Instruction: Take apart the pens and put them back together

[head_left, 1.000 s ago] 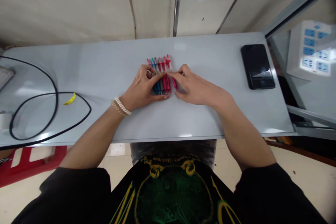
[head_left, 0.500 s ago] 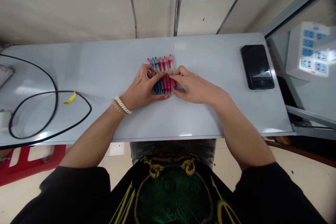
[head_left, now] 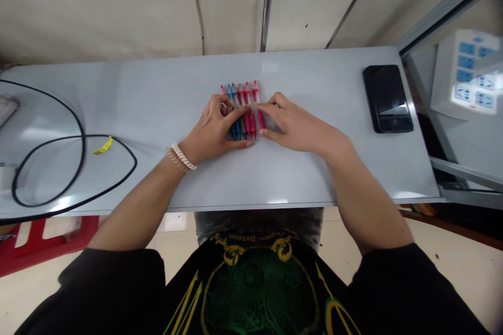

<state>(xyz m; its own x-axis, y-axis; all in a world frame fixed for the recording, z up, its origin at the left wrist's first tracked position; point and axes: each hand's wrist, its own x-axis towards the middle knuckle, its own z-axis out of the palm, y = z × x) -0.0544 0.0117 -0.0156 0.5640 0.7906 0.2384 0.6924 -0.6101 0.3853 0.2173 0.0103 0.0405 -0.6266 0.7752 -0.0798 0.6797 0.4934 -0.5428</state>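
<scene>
Several click pens [head_left: 241,95] with pink, blue and grey parts lie side by side in a row on the table. My left hand [head_left: 210,128] curves over this row from the left. Its index finger and thumb reach across the pens, covering their middles, and it grips the group. At the right end, a little apart from the others, lies a pink pen [head_left: 261,118]. My right hand [head_left: 296,123] has its index fingertip and thumb on that pen, along its right side. The palm side of both hands is hidden.
The light grey table [head_left: 251,183] meets a wall at the back. A black rectangular device [head_left: 387,98] lies on the right, with a white power strip [head_left: 466,73] beyond the table's end. A looped black cable [head_left: 83,141] with a yellow tag [head_left: 104,145] is on the left.
My right hand has shifted slightly up and right, its fingertips sliding along the rightmost pen. My left hand and the row of pens stay nearly in place.
</scene>
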